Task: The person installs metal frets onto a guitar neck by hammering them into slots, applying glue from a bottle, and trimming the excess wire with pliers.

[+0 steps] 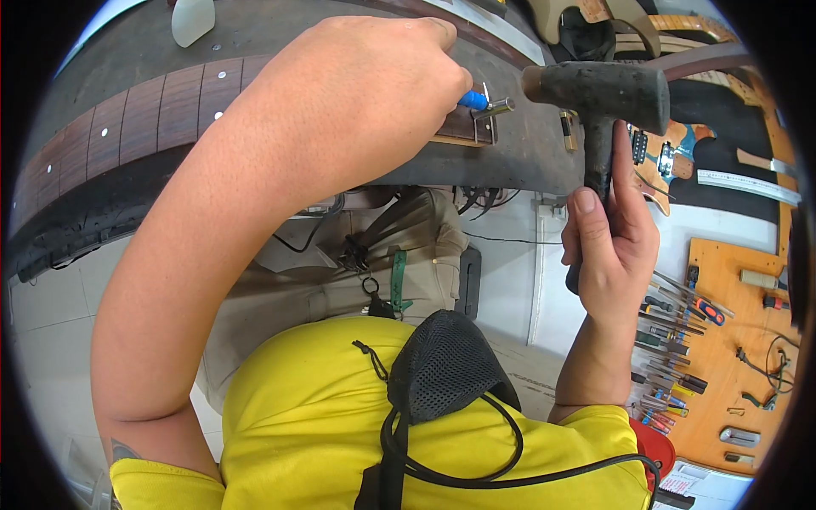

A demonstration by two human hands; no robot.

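My right hand (616,229) is closed around the handle of a hammer (633,93), its index finger stretched along the handle toward the dark, blunt head. Bent over the fretboard, my left hand (387,81) has its fingers curled round a blue-gripped tool (473,100). A shiny metal cylinder at that tool's end points toward the hammer head, with a gap between them. Beneath my left hand and forearm runs a guitar fretboard (140,123) of dark wood with white dot inlays. Its short right end shows metal fret pieces; the middle is hidden by my arm.
The dark workbench (531,157) carries the fretboard. A clear plastic piece (193,21) lies at its back left. To the right are a blue guitar body (676,157), a steel ruler (748,185) and a wooden board (722,340) beside several files and screwdrivers. A black cable (544,476) crosses my shirt.
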